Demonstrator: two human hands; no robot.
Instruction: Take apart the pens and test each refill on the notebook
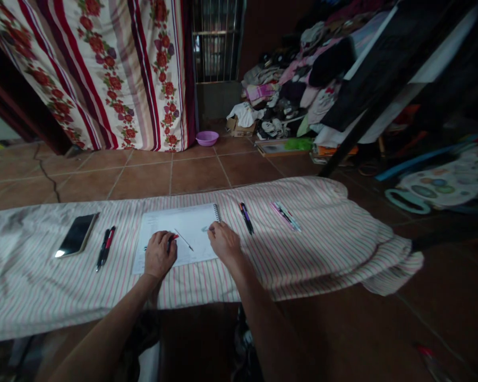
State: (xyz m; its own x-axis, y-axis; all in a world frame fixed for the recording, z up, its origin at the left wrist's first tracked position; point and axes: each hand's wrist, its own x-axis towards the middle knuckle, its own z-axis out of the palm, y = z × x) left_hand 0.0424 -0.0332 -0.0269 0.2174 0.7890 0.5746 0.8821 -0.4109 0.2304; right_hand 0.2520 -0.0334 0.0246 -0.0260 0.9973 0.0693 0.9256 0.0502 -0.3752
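Observation:
A spiral notebook (195,212) lies open on the striped cloth, with my two hands over it. My left hand (160,255) is curled over the page around a dark pen piece with a red part (176,236); the palm hides most of it. Between the hands a thin pen refill (184,240) rests on the paper at a slant. My right hand (224,243) has its fingertips pinched together at the page's right side, beside a small greyish mark or object (204,229). What that pinch holds, if anything, is too small to make out.
Two pens (103,247) and a phone (77,235) lie to the left. Right of the notebook are dark pens (246,217) and several lighter pens (286,215). A striped cloth (322,239) covers the work surface. Beyond stand a purple basin (207,138) and piled clothes (295,85).

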